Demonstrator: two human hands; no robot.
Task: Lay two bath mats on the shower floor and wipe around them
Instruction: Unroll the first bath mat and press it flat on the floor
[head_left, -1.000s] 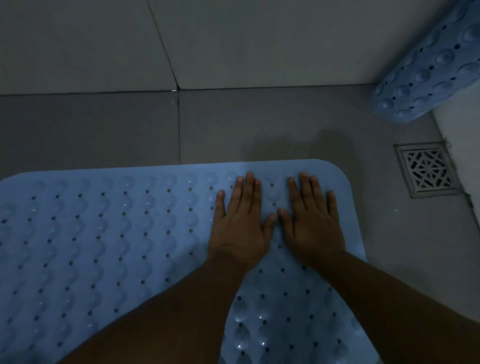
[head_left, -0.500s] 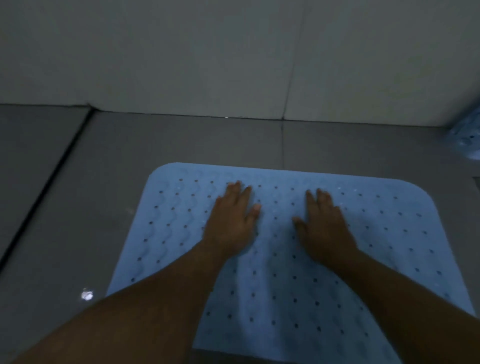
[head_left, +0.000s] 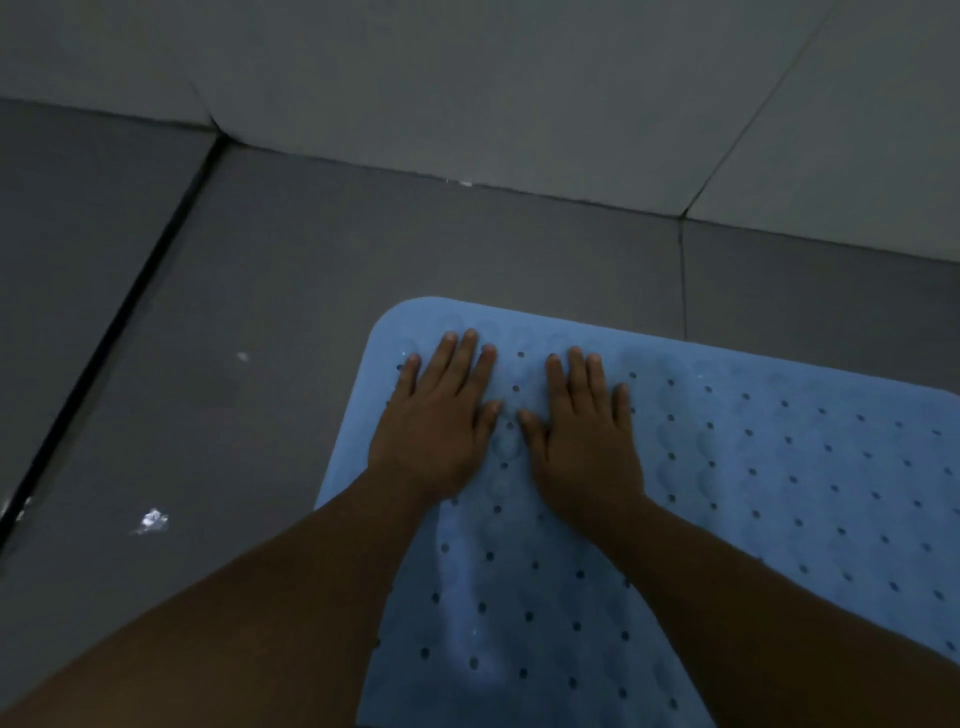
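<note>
A light blue bath mat (head_left: 779, 467) with rows of small holes lies flat on the grey shower floor (head_left: 270, 322). My left hand (head_left: 436, 415) rests palm down on the mat's far left corner, fingers spread. My right hand (head_left: 584, 431) presses flat on the mat just beside it, thumbs nearly touching. Neither hand holds anything. The second mat is out of view.
The pale tiled wall (head_left: 467, 88) rises just beyond the mat. A dark floor joint (head_left: 104, 338) runs diagonally at the left. Small bright wet spots (head_left: 150, 521) glint on the floor left of the mat.
Both hands have slid left across the mat, from its far right corner to its far left corner. The rolled second mat and the floor drain have left the view.
</note>
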